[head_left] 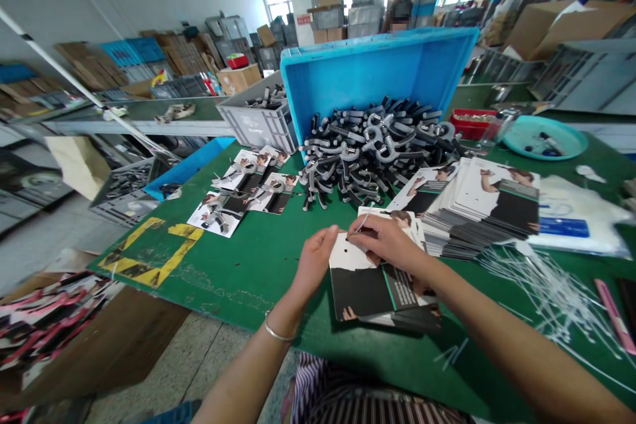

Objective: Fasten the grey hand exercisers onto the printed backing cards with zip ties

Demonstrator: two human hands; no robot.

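My left hand (315,257) is closed on the upper left edge of a printed card (358,288), its fingertips partly hidden. The card has small punched holes and lies on a few more cards. My right hand (390,242) pinches a thin white cable tie (365,217) at a hole near the card's top. Beyond the hands, a tipped blue crate (368,76) spills a heap of grey and black hand grips (348,152). To the left, several cards with hand grips on them (217,215) lie on the green table (238,265).
At the right are a tall stack of cards (501,199), loose white cable ties (546,291), a pink cutter (615,315) and a turquoise tray (571,139). A grey crate (258,122) stands behind left. A box of pink and black pieces (54,318) sits on the floor.
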